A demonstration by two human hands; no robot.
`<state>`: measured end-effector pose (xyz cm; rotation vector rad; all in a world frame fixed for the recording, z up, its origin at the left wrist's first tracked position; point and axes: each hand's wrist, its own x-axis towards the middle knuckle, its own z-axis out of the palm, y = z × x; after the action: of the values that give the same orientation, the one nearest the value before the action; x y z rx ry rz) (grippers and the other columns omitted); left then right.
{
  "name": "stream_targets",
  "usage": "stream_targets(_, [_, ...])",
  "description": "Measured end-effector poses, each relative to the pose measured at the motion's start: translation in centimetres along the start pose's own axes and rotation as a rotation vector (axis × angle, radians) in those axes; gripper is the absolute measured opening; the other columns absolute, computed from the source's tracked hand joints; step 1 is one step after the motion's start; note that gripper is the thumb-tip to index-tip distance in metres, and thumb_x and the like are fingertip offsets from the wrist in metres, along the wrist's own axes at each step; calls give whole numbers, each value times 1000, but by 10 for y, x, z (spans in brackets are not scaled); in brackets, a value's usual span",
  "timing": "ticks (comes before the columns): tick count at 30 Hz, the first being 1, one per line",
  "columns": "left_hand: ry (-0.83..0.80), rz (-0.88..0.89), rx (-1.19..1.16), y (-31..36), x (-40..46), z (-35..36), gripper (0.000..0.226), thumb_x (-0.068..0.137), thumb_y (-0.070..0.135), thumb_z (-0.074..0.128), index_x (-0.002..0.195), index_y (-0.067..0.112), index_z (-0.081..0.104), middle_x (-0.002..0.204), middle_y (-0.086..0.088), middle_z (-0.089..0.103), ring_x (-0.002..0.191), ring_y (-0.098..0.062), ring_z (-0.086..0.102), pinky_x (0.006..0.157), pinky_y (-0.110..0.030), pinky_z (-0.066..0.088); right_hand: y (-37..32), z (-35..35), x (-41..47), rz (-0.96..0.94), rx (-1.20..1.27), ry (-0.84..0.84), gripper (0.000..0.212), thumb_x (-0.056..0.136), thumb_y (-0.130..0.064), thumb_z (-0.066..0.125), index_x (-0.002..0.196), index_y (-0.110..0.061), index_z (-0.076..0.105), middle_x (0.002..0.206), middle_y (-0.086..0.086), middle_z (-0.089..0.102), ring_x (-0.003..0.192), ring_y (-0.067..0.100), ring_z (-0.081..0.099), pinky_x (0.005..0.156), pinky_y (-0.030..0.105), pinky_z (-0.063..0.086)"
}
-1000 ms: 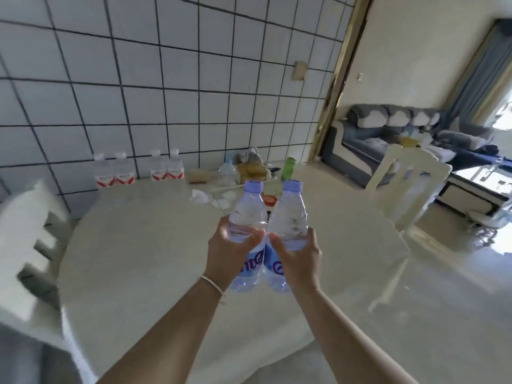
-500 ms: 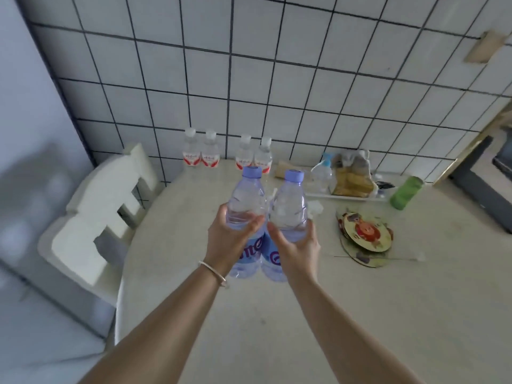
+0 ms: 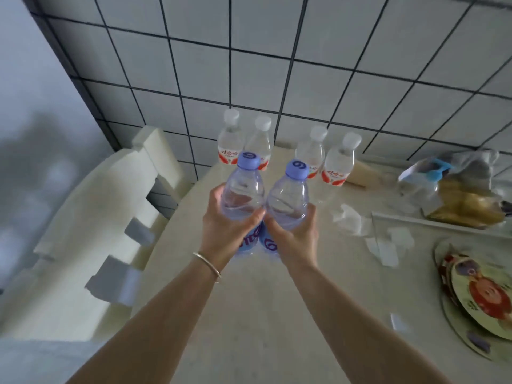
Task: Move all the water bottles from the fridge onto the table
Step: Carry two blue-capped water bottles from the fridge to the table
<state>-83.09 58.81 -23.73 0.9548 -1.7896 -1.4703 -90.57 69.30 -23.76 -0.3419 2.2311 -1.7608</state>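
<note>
I hold two clear water bottles with purple caps and blue labels side by side above the cream table (image 3: 249, 314). My left hand (image 3: 221, 234) grips the left bottle (image 3: 242, 195), and my right hand (image 3: 296, 236) grips the right bottle (image 3: 289, 200). The two bottles touch each other. Behind them, several red-labelled water bottles with white caps (image 3: 336, 162) stand upright on the table against the tiled wall. The fridge is out of view.
A white chair (image 3: 91, 231) stands at the table's left edge. To the right lie crumpled tissues (image 3: 352, 220), a tray with bagged food (image 3: 465, 198) and a stack of round printed plates (image 3: 484, 297). The tiled wall (image 3: 277, 65) bounds the table's far side.
The view has swung left and closer to the table's far corner. Both hands carried the two bottles forward, nearer the row of red-labelled bottles.
</note>
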Motion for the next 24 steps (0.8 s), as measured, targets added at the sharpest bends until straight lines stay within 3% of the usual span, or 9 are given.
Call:
stream_targets(3, [-1,43,50,-18,29,0,62,60,25,87,111,21,52,89,22,61,80,14,60,73,-4,45,11,21,21,-3,-9,-21,59,53,-37,77,103,-25,47,88,-15,61,71,-14,58,59,2,42])
stream_targets(5, [2,75,82,-27,45,1,65,56,32,87,109,21,51,88,25,59,80,7,62,73,-2,44,17,32,35,-17,-13,-30,62,53,-36,77,106,-22,48,92,-10,62,77,-8,60,64,6,44])
stream_targets(8, [-13,88,69,-38,67,4,68,49,49,77,105,20,52,90,20,63,83,3,63,78,-13,50,21,47,54,-16,-38,-44,64,52,-39,76,106,-26,45,93,-15,61,83,-6,59,63,4,42])
stream_targets(12, [-1,92,55,-56,91,7,55,48,46,76,97,37,50,86,16,64,81,8,62,75,-14,51,31,67,73,-9,-10,-8,67,49,-41,75,107,-24,45,92,-15,60,83,-6,58,63,3,41])
stream_targets(15, [-28,134,38,-73,103,9,53,53,38,80,98,24,55,87,5,65,80,-12,65,75,-39,57,41,74,81,-24,-32,-19,67,53,-35,80,108,-27,43,95,-15,59,87,0,60,70,16,46])
stream_targets(19, [52,149,16,-88,103,14,57,52,36,80,96,45,46,91,15,61,83,1,62,73,-24,52,49,81,87,-30,-39,-5,65,52,-32,76,107,-30,42,93,-16,59,84,-4,59,67,13,45])
stream_targets(21, [83,157,49,-90,103,17,60,53,27,83,94,44,43,88,19,59,82,12,60,72,-10,47,51,84,89,-27,-29,-1,65,50,-32,76,106,-30,43,93,-13,60,82,-5,60,64,8,44])
stream_targets(24, [98,139,67,-88,107,20,68,53,17,86,96,38,38,90,23,54,80,23,54,68,2,40,53,86,90,-28,-12,7,68,47,-38,74,107,-30,43,97,-7,62,86,5,62,70,17,49])
